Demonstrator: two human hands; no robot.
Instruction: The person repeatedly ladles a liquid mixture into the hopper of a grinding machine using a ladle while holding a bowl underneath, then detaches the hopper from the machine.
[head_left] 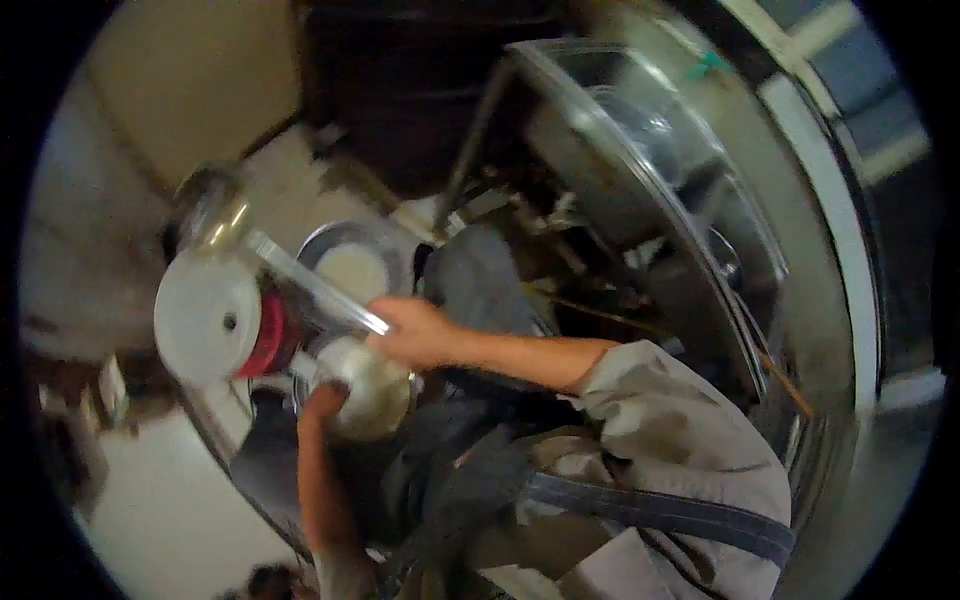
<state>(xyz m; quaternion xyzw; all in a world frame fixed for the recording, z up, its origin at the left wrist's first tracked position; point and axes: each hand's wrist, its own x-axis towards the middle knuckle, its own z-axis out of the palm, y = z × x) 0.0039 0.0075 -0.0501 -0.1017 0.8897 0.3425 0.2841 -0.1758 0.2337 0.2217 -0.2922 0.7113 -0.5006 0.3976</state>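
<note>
A bowl (400,412) of white contents sits at my lap, and my left hand (322,402) is closed at its near-left edge, with a thumb or finger over the contents. Motion blur softens that grip. My right hand (412,333) is above the bowl, closed around the long flat handle of a metal pan or large ladle (318,288). Its round, shiny head reaches away to the upper left, near a white round lid or disc (207,318) with a dark hole, on a red container (270,335). Behind the bowl stands a metal basin (397,255) with pale contents.
A metal-framed stand or sink (640,150) with shiny metal vessels stands to the upper right. My legs (480,275) flank the bowl. Pale floor (170,500) shows at the lower left, and part of a dark-haired head (270,580) is at the bottom edge.
</note>
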